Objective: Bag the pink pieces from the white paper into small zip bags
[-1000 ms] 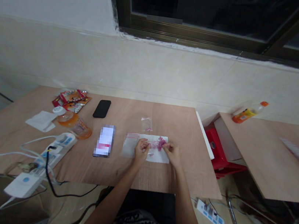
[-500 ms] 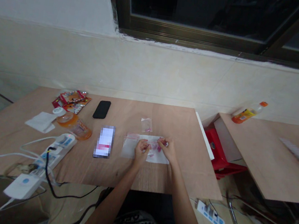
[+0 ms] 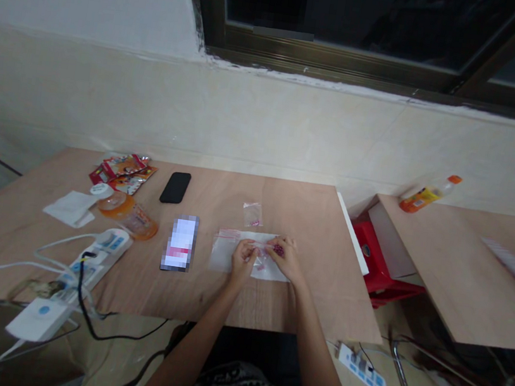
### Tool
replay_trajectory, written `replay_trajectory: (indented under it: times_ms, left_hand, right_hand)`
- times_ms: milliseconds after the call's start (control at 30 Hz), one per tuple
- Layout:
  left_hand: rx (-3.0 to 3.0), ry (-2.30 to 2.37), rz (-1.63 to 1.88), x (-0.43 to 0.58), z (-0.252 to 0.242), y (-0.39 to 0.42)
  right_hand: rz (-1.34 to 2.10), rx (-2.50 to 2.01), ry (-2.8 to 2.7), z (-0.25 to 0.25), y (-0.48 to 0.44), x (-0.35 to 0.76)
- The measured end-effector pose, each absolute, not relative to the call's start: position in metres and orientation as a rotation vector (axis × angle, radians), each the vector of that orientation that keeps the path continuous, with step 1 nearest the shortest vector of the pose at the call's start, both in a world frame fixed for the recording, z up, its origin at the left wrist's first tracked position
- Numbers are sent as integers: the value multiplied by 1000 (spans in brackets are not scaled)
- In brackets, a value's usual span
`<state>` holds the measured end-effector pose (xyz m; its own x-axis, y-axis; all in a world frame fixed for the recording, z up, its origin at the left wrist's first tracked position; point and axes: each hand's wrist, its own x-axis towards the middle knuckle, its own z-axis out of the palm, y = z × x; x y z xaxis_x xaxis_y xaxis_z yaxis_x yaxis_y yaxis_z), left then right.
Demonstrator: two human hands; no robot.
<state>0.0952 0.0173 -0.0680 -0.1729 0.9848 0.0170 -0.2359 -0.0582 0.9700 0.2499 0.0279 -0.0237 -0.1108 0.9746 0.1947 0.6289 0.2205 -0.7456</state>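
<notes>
Pink beads (image 3: pixel 278 249) on a clear plastic bag (image 3: pixel 227 253), just beside the right hand (image 3: pixel 286 261) fingers (image 3: pixel 273 244), left hand (image 3: pixel 242 262) and right hand fingers pinched narrow on the bag, on the bench (image 3: pixel 339 294)

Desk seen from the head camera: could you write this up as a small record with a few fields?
Left hand: pinching a clear zip bag
Right hand: beside pink beads
Nearby: small zip bag
Also on desk: black phone, power strip, snack packets
</notes>
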Motion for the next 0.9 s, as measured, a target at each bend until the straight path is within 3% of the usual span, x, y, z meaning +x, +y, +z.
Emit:
replay_trajectory:
  times_ms: [533, 900]
  left_hand:
    - [1055, 1196, 1414, 93, -60, 16]
    - [1088, 1191, 1417, 93, -56, 15]
  right_hand:
    - [696, -1370, -2026, -4, 33, 242]
    - [995, -1254, -2129, -4, 41, 234]
